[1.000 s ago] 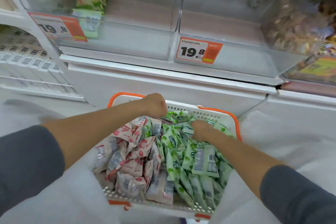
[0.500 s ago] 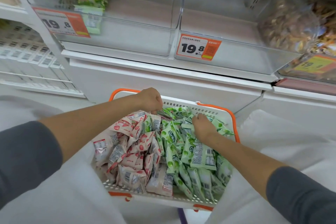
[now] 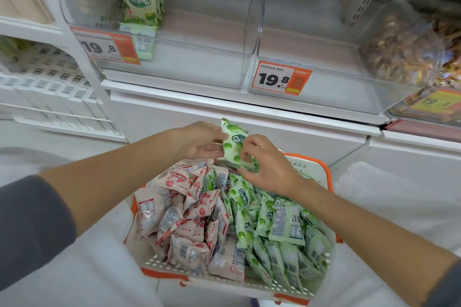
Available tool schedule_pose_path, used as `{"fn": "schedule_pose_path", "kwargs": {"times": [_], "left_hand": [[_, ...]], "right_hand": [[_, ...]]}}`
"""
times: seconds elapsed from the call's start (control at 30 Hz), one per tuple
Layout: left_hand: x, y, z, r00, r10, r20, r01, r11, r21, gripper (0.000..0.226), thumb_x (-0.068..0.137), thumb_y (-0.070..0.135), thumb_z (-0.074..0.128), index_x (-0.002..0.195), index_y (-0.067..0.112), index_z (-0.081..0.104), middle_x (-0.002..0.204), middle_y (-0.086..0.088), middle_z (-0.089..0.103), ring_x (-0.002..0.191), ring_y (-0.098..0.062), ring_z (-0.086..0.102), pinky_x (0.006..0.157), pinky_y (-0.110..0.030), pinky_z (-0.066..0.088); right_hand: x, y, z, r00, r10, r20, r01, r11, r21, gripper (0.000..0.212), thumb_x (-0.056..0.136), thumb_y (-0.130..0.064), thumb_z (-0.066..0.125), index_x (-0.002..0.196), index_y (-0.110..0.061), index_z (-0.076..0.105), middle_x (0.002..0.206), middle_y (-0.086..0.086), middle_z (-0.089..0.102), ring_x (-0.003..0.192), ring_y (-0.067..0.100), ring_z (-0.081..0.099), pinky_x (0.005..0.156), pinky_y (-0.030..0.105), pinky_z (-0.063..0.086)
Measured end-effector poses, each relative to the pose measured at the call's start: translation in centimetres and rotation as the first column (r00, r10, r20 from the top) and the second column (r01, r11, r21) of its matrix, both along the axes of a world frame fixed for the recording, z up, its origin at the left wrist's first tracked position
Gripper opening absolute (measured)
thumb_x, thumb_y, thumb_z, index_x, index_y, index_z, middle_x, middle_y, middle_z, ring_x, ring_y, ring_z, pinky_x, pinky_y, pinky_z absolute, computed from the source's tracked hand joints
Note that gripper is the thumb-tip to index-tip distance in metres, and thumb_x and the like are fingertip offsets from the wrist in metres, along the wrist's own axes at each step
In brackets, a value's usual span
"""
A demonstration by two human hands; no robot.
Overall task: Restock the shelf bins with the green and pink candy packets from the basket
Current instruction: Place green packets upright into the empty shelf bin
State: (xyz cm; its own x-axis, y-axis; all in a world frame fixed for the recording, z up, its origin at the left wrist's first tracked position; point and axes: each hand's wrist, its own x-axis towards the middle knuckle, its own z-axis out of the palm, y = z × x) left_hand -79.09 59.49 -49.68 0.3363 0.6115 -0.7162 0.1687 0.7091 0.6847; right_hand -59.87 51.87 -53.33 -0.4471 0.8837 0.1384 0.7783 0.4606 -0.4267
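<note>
Left price tag (image 3: 107, 48), orange and white, on front of left bin (image 3: 187, 67): "19.8".
Middle price tag (image 3: 280, 78), on front of middle bin (image 3: 349, 92): "19.8", plus a QR square; the small print is too fine for me to read.
Yellow tag (image 3: 435, 101), far-right bin (image 3: 406, 111): begins "19", the rest blurred.
Green packet (image 3: 234, 142) that I hold: round white logo, characters unreadable.
Packets in my basket (image 3: 249, 281): barcodes, illegible print.

Single view: head-worn wide-angle camera, facing forward and tilted steeply down. The white perforated plastic basket with orange trim (image 3: 159, 263) fills the lower centre at close range, seen from above. Forearms enter from the bottom corners; left hand (image 3: 199, 142) and right hand (image 3: 264, 164) both grip a green dotted candy packet (image 3: 234, 144) at mid-frame. Clear plastic shelf bins (image 3: 189, 67) span the top, farther off, lines bowed by the lens.
</note>
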Motion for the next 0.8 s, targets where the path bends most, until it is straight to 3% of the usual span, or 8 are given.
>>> {"fn": "schedule_pose_path", "kwargs": {"times": [0.1, 0.2, 0.3, 0.37, 0.43, 0.5, 0.6, 0.8], "left_hand": [[-0.7, 0.3, -0.5, 0.999, 0.018, -0.047, -0.014, 0.995, 0.094, 0.018, 0.096, -0.002, 0.052, 0.106, 0.012, 0.056, 0.106, -0.011, 0.068, 0.08, -0.018, 0.067, 0.065, -0.026, 0.057], [-0.8, 0.1, -0.2, 0.997, -0.066, -0.035, 0.07, 0.99, 0.123, 0.018, 0.096, -0.001, 0.052, 0.108, 0.014, 0.055, 0.105, -0.011, 0.067, 0.085, -0.021, 0.066, 0.072, -0.029, 0.057], [-0.3, -0.5, 0.7, 0.993, -0.109, -0.044, 0.115, 0.982, 0.147, 0.004, 0.095, 0.017, 0.055, 0.098, 0.014, 0.058, 0.098, -0.005, 0.066, 0.09, -0.021, 0.064, 0.076, -0.031, 0.055], [-0.5, -0.4, 1.1, 0.979, -0.163, -0.122, 0.186, 0.962, 0.202, 0.018, 0.095, 0.032, 0.059, 0.105, 0.017, 0.065, 0.1, -0.003, 0.07, 0.094, -0.018, 0.065, 0.079, -0.031, 0.054], [-0.7, -0.2, 1.3, 0.961, -0.18, -0.209, 0.225, 0.95, 0.217, 0.024, 0.094, 0.036, 0.062, 0.109, 0.018, 0.068, 0.1, 0.001, 0.072, 0.09, -0.012, 0.066, 0.072, -0.025, 0.052], [-0.9, 0.2, 0.8, 0.977, -0.059, -0.205, 0.104, 0.972, 0.212, 0.028, 0.095, 0.033, 0.062, 0.112, 0.011, 0.067, 0.103, -0.003, 0.073, 0.087, -0.013, 0.068, 0.066, -0.023, 0.054], [-1.4, 0.4, 0.1, 0.982, 0.159, -0.1, -0.139, 0.973, 0.183, 0.025, 0.098, 0.02, 0.057, 0.118, 0.004, 0.06, 0.107, -0.011, 0.071, 0.079, -0.016, 0.068, 0.057, -0.024, 0.058], [-0.7, 0.1, 0.2, 0.883, 0.458, 0.101, -0.46, 0.888, -0.01, 0.022, 0.098, 0.004, 0.053, 0.12, 0.001, 0.05, 0.106, -0.017, 0.068, 0.077, -0.022, 0.067, 0.064, -0.036, 0.057]], "right_hand": [[-1.0, 0.6, 0.8, 0.82, -0.441, -0.363, 0.291, 0.869, -0.4, 0.03, 0.092, -0.044, 0.056, 0.102, -0.017, 0.048, 0.11, -0.001, 0.051, 0.108, 0.019, 0.051, 0.093, 0.03, 0.042], [-1.6, 2.3, 0.8, 0.584, -0.716, -0.381, 0.277, 0.618, -0.736, 0.061, 0.09, -0.067, 0.041, 0.111, -0.013, 0.059, 0.108, 0.007, 0.066, 0.1, 0.025, 0.064, 0.09, 0.041, 0.052], [-2.6, 2.8, 0.6, 0.766, -0.549, -0.333, 0.299, 0.764, -0.572, 0.071, 0.091, -0.063, 0.048, 0.086, 0.006, 0.062, 0.066, 0.012, 0.058, 0.058, 0.019, 0.056, 0.066, 0.03, 0.048], [-2.8, 3.1, 1.2, 0.874, -0.389, -0.291, 0.238, 0.865, -0.442, 0.052, 0.093, -0.046, 0.057, 0.07, 0.0, 0.058, 0.054, 0.001, 0.039, 0.045, 0.007, 0.032, 0.05, 0.024, 0.029], [-2.8, 3.6, 1.8, 0.886, -0.343, -0.31, 0.183, 0.876, -0.446, 0.048, 0.092, -0.046, 0.059, 0.063, -0.008, 0.056, 0.053, -0.001, 0.041, 0.044, 0.006, 0.036, 0.048, 0.02, 0.03], [-2.5, 3.8, 2.1, 0.755, -0.498, -0.427, 0.145, 0.761, -0.632, 0.044, 0.086, -0.057, 0.059, 0.081, -0.015, 0.069, 0.076, 0.004, 0.071, 0.069, 0.01, 0.066, 0.071, 0.023, 0.052], [-1.9, 3.8, 2.2, 0.521, -0.717, -0.464, -0.052, 0.515, -0.855, 0.047, 0.077, -0.038, 0.075, 0.114, -0.011, 0.065, 0.114, 0.009, 0.071, 0.106, 0.021, 0.067, 0.087, 0.037, 0.057], [-3.4, 4.3, 2.9, 0.168, -0.805, -0.569, 0.06, 0.585, -0.809, 0.021, 0.086, -0.016, 0.072, 0.105, -0.007, 0.066, 0.108, 0.011, 0.072, 0.097, 0.022, 0.07, 0.081, 0.028, 0.058]]}}
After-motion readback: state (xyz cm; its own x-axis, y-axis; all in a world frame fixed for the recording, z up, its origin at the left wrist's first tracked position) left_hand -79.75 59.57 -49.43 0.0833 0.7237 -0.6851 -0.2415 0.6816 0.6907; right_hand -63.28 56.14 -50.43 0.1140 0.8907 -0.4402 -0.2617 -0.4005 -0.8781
